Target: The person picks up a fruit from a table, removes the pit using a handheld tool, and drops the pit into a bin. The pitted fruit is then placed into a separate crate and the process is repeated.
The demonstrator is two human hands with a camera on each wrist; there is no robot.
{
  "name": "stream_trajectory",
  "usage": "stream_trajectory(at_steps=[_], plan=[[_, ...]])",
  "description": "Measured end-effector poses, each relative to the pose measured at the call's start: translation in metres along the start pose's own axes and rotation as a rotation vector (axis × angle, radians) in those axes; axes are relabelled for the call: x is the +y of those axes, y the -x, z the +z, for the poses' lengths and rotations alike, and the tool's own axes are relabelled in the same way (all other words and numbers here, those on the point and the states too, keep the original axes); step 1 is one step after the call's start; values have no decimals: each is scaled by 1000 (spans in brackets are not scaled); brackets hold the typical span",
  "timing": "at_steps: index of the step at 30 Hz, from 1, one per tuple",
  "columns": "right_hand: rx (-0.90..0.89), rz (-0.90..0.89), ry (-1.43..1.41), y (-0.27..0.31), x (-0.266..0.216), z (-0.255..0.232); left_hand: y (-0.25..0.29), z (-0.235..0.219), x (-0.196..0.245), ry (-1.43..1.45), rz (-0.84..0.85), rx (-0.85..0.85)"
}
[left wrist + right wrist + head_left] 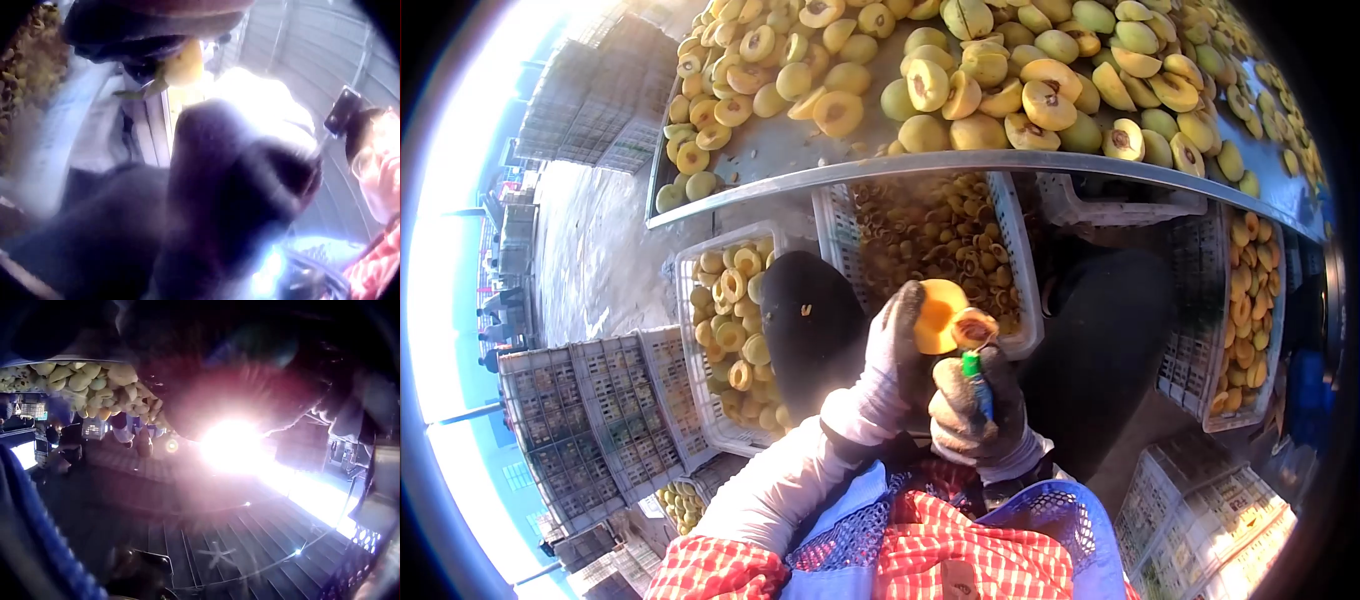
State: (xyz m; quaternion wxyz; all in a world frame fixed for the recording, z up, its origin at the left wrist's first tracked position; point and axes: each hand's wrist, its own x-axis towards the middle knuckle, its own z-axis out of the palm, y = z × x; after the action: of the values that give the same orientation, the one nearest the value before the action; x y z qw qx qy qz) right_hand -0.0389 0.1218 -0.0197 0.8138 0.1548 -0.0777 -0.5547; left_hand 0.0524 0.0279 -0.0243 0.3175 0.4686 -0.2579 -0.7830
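My gloved left hand [903,325] holds a yellow peach half [940,312] above the gap between the knees. In my gloved right hand [980,412] is a small hand tool with a green and blue handle [972,366], gripped in curled fingers. At the tool's upper end, against the peach half, sits a reddish-brown pit piece [975,328] with a yellow rim; the tool's tip is hidden. Yellow flesh [184,65] shows beneath a dark glove in the left wrist view. Glare and shadow hide most of the right hand in the right wrist view.
A metal table [840,172] heaped with halved peaches stands in front. Below it, a white crate [1018,270] contains brown pit pieces. Crates of peach halves stand left [690,350] and right [1200,370]. Stacked crates [590,420] rise further left.
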Motion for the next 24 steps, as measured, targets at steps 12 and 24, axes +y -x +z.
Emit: stream_trajectory(at_steps=[12,24], plan=[[318,117,365,-10,-13,-1,-35,-122,147,-1612,998,490],[672,-321,593,-27,-36,-25,-193,-3,146,-1166,829,-116]])
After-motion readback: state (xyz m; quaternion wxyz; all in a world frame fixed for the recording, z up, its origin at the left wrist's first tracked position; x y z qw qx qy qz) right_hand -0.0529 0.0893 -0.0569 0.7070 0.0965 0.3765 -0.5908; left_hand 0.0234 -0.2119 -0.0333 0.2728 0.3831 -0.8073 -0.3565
